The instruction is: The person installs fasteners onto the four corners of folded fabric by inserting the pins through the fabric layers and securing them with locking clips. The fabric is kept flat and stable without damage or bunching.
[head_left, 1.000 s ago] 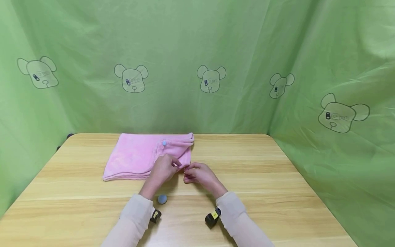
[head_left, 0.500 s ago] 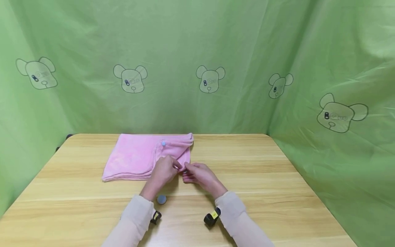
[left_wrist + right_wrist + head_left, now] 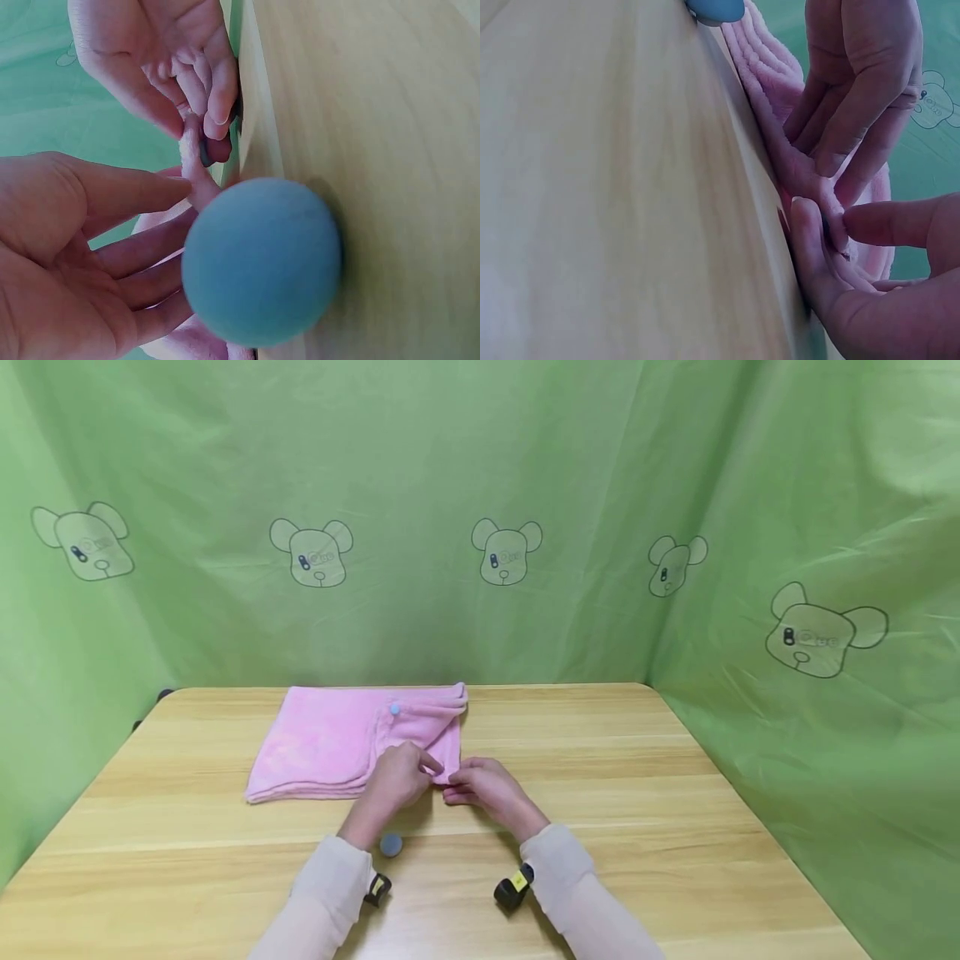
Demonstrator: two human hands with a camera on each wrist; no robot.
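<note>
A folded pink plush cloth (image 3: pixel 322 735) lies at the far side of the table, its right part folded over. My left hand (image 3: pixel 401 774) pinches its near edge between thumb and fingers. Just to the right, my right hand (image 3: pixel 487 785) pinches the near right corner. A small dark grey-blue piece (image 3: pixel 206 154) shows under the cloth at my right fingers; its full shape is hidden. One small blue round piece (image 3: pixel 395 709) sits on the folded part. Another blue round-topped piece (image 3: pixel 391 845), large in the left wrist view, stands on the table beside my left wrist.
The wooden table (image 3: pixel 600 827) extends right and toward me. Green curtains (image 3: pixel 420 460) with bear-head outlines stand behind it and at both sides. Black wrist cameras (image 3: pixel 513 890) hang under both sleeves, close above the tabletop.
The cloth's near right corner now lies flatter and slightly nearer to me between both hands. My right fingers have shifted and closed in at the corner. The left hand has barely moved.
</note>
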